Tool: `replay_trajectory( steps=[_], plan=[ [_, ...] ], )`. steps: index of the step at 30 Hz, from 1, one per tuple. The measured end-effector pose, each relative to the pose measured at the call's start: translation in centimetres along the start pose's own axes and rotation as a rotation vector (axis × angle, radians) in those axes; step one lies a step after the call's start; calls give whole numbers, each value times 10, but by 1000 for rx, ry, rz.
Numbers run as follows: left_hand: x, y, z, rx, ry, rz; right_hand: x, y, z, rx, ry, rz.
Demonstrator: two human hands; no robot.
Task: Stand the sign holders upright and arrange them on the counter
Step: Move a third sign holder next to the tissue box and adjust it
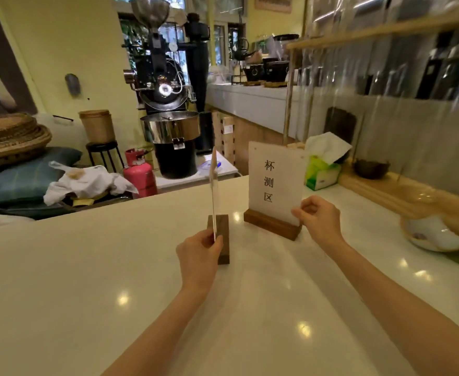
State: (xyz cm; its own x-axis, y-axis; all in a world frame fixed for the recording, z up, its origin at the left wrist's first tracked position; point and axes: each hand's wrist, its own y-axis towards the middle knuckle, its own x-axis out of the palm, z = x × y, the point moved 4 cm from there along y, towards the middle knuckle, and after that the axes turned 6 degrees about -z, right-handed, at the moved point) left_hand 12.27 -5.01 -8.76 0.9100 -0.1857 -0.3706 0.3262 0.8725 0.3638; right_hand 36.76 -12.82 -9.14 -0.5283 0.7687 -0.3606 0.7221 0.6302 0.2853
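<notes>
Two sign holders stand upright on the white counter (114, 267). The left sign holder (214, 185) is a clear panel in a dark wooden base, seen edge-on. My left hand (198, 259) pinches the lower near edge of its panel. The right sign holder (275, 180) faces me, showing a white sheet with black characters in a brown wooden base. My right hand (319, 221) grips the sheet's lower right corner, just above the base.
A green tissue box (321, 173) sits behind the right sign. A white patterned bowl (434, 234) rests at the right beside a wooden shelf frame (385, 191). Beyond the counter's far edge stand a black coffee roaster (168, 104) and a pink gas cylinder (140, 175).
</notes>
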Motion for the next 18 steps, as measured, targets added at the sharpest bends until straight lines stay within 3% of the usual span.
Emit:
replay_trajectory(
  steps=[18],
  plan=[
    [193,16,69,0,-228,-158,-124,60,60,150,-181,158]
  ],
)
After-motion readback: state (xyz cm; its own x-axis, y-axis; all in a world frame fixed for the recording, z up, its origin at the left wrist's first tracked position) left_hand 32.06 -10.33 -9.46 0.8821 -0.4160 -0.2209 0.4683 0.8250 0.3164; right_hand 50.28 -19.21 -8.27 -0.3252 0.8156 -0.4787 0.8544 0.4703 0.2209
